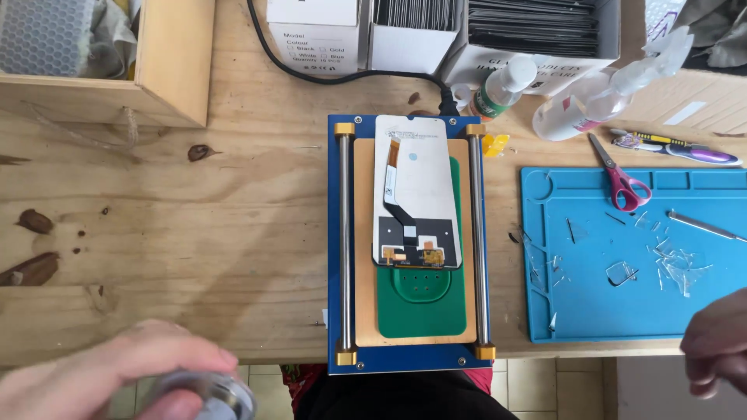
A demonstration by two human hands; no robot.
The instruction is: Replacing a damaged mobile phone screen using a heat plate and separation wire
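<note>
A phone screen panel (412, 187) lies back side up, with black and orange flex cables, on a green pad (424, 307) atop a blue heating plate (408, 358) with two steel rails. My left hand (101, 377) is at the bottom left, below the table edge, gripping a round metal object (210, 393), blurred. At the bottom right edge, my right hand (716, 346) has its fingers curled, with nothing visible in them.
A blue work mat (591, 311) at right carries glass shards (673, 264), pink-handled scissors (618, 175) and a metal tool (704, 225). Two clear bottles (580, 105) and open white boxes (405, 31) stand at the back. A wooden box (167, 70) sits at back left. A black cable (342, 74) runs to the plate.
</note>
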